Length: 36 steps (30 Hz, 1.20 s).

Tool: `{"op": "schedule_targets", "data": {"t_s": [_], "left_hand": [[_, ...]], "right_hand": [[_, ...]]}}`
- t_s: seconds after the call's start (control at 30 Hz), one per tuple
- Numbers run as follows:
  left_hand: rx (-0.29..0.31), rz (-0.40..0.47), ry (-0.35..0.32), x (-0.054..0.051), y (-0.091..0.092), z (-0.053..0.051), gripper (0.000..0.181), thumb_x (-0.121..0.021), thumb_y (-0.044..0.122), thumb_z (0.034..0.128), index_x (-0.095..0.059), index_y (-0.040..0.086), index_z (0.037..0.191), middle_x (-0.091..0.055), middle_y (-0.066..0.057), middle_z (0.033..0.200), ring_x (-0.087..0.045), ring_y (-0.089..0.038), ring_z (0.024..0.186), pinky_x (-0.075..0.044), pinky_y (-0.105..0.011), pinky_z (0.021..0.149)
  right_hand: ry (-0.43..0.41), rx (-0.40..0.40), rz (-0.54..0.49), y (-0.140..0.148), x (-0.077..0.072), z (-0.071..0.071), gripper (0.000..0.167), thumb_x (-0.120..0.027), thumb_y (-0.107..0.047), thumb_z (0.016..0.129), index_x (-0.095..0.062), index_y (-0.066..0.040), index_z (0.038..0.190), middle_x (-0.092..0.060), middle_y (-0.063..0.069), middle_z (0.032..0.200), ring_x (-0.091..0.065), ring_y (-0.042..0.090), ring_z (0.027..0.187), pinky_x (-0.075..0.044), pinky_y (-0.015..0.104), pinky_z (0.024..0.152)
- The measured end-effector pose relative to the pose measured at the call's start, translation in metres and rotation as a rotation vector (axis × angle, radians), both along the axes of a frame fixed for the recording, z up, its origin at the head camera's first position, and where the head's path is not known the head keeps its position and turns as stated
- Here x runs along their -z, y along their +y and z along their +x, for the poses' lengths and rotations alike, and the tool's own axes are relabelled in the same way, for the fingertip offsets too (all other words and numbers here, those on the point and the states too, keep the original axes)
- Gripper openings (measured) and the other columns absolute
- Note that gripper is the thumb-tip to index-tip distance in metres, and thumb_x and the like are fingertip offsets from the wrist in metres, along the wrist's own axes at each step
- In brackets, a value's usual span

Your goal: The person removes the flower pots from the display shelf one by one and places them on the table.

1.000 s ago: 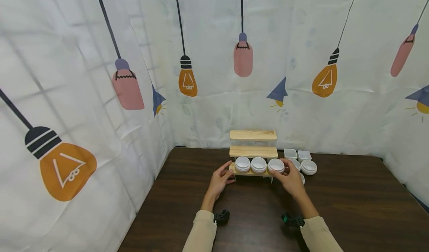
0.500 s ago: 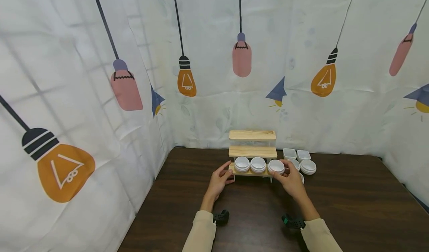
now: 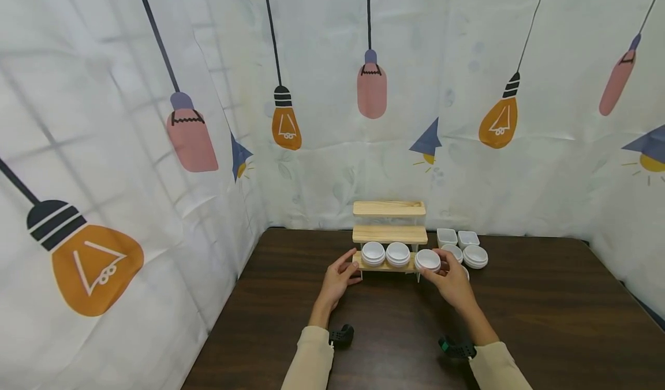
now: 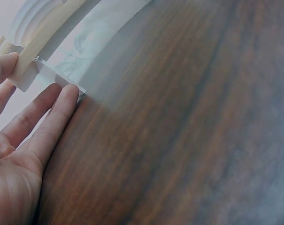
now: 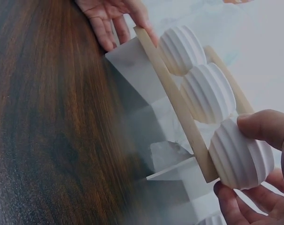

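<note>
A three-tier display stand has pale wooden shelves [image 3: 389, 234] on clear supports [image 4: 52, 75]. Three white ribbed bowls line its lowest shelf: a left bowl [image 3: 373, 254], a middle bowl [image 3: 398, 254] and a right bowl [image 3: 428, 260]. My left hand [image 3: 335, 282] holds the left end of that shelf, its thumb on the wood and some fingertips against the clear support. With thumb and fingers, my right hand [image 3: 455, 283] grips the right bowl at the shelf's right end. In the right wrist view, this bowl reaches past the wood's end.
Right of the stand are two square white dishes [image 3: 457, 238] and several round white bowls [image 3: 475, 257], one partly hidden by my right hand. The dark wooden table [image 3: 395, 332] stretches in front. A pale curtain [image 3: 322, 171] with printed lamps hangs close behind.
The right bowl has shifted slightly rightward in my right hand, widening the gap to the middle bowl. My left hand keeps its hold on the shelf. The head view has turned slightly.
</note>
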<state>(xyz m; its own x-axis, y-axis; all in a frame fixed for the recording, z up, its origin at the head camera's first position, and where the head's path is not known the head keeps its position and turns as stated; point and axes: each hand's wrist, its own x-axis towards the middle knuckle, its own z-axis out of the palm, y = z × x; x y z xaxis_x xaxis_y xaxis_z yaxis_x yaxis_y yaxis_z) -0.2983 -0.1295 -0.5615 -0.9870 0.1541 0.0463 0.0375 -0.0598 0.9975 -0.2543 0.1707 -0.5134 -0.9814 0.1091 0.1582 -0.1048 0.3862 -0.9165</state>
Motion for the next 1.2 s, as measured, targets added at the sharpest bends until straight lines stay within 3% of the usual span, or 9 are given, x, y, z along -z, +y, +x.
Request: {"op": "schedule_targets", "data": {"t_s": [0.13, 0.3, 0.57, 0.9, 1.2], "left_hand": [[0.003, -0.005, 0.001, 0.001, 0.0, -0.001, 0.048, -0.062, 0.021, 0.1036, -0.053, 0.018, 0.151, -0.068, -0.018, 0.121, -0.067, -0.037, 0.117, -0.064, -0.038, 0.091], [0.0, -0.009, 0.001, 0.0, 0.0, -0.001, 0.048, -0.062, 0.021, 0.1038, -0.053, 0.019, 0.151, -0.068, -0.019, 0.122, -0.068, -0.028, 0.113, -0.064, -0.037, 0.091], [-0.003, 0.002, 0.003, 0.0, 0.0, -0.001, 0.048, -0.061, 0.02, 0.104, -0.053, 0.017, 0.151, -0.068, -0.018, 0.12, -0.065, -0.04, 0.118, -0.065, -0.037, 0.09], [0.011, -0.012, 0.012, 0.0, 0.0, 0.001, 0.049, -0.062, 0.022, 0.104, -0.051, 0.017, 0.152, -0.067, -0.017, 0.119, -0.065, -0.039, 0.119, -0.064, -0.04, 0.093], [0.011, -0.009, 0.009, -0.002, 0.0, 0.001, 0.049, -0.062, 0.021, 0.1042, -0.051, 0.016, 0.152, -0.067, -0.019, 0.12, -0.066, -0.036, 0.118, -0.064, -0.04, 0.093]], "right_hand": [[-0.003, -0.005, -0.007, 0.001, 0.0, 0.001, 0.064, -0.082, -0.018, 0.089, -0.05, 0.002, 0.141, -0.058, 0.024, 0.133, -0.062, 0.032, 0.115, -0.05, 0.007, 0.077], [-0.002, 0.0, 0.014, 0.003, 0.0, 0.005, 0.063, -0.083, -0.019, 0.088, -0.052, 0.001, 0.139, -0.06, 0.022, 0.129, -0.062, 0.019, 0.104, -0.052, 0.009, 0.076], [-0.036, 0.005, 0.002, 0.01, -0.001, 0.011, 0.065, -0.083, -0.022, 0.088, -0.052, -0.003, 0.142, -0.059, 0.019, 0.132, -0.06, 0.012, 0.101, -0.052, 0.011, 0.076], [0.041, -0.019, -0.037, 0.023, -0.001, 0.016, 0.063, -0.083, -0.021, 0.089, -0.053, -0.003, 0.141, -0.061, 0.02, 0.129, -0.061, 0.001, 0.097, -0.055, 0.015, 0.075], [0.056, 0.02, -0.064, 0.036, -0.013, 0.019, 0.062, -0.079, -0.02, 0.092, -0.051, -0.002, 0.144, -0.055, 0.018, 0.133, -0.055, -0.007, 0.098, -0.052, 0.007, 0.077]]}}
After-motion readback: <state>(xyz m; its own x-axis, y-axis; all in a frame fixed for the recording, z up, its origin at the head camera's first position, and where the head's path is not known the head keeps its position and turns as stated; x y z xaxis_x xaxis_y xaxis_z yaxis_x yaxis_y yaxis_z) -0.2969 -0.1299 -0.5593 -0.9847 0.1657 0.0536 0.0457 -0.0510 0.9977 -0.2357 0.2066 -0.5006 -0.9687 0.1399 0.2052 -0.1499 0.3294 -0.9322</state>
